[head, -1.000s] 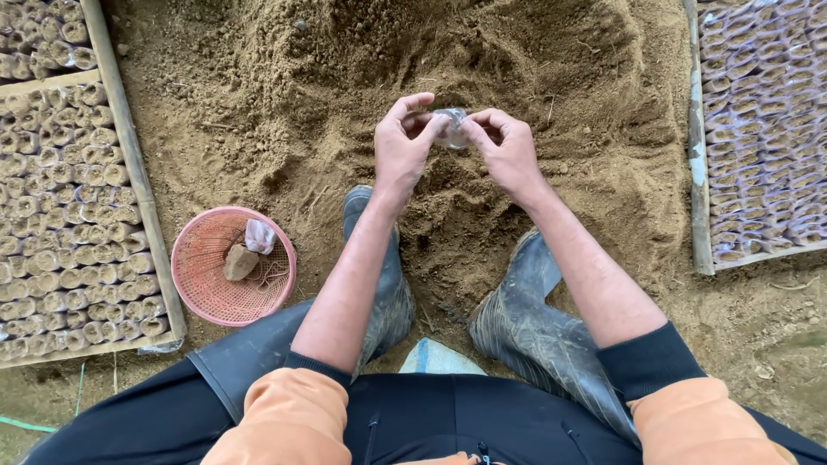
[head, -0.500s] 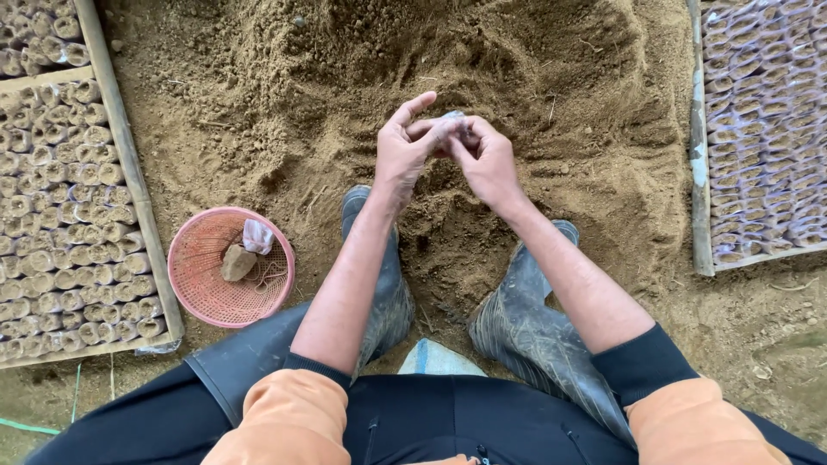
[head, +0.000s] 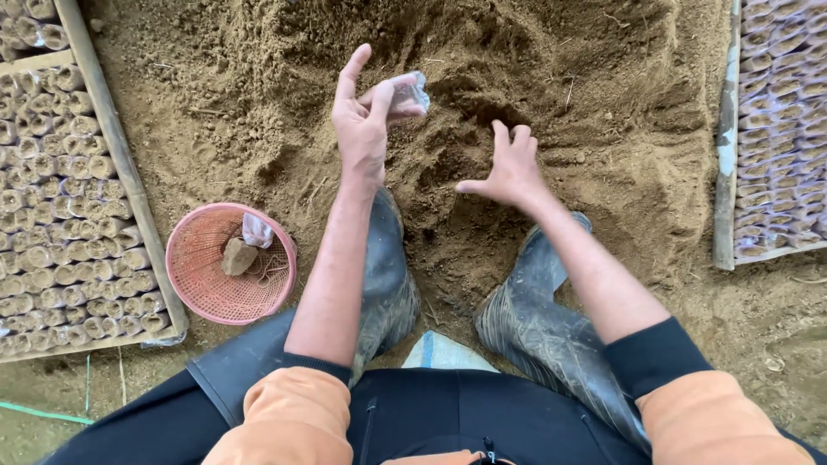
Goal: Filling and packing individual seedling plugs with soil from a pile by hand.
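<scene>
A small clear bag (head: 407,93) sits pinched between thumb and fingers of the left hand (head: 366,120), held up above the soil heap (head: 551,95); its long axis runs roughly left to right, its crumpled free end pointing right, and whether that end is the mouth I cannot tell. The grip looks light, probably to keep the thin plastic from collapsing. The right hand (head: 510,168) is spread open, holding nothing, palm down, on or just over the soil. 2 rubber boots (head: 388,284) flank the heap's near edge. A pink basket (head: 226,267) with a lump and scrap lies left, beside a tray of filled bags (head: 60,198); another tray (head: 780,120) lies right.
</scene>
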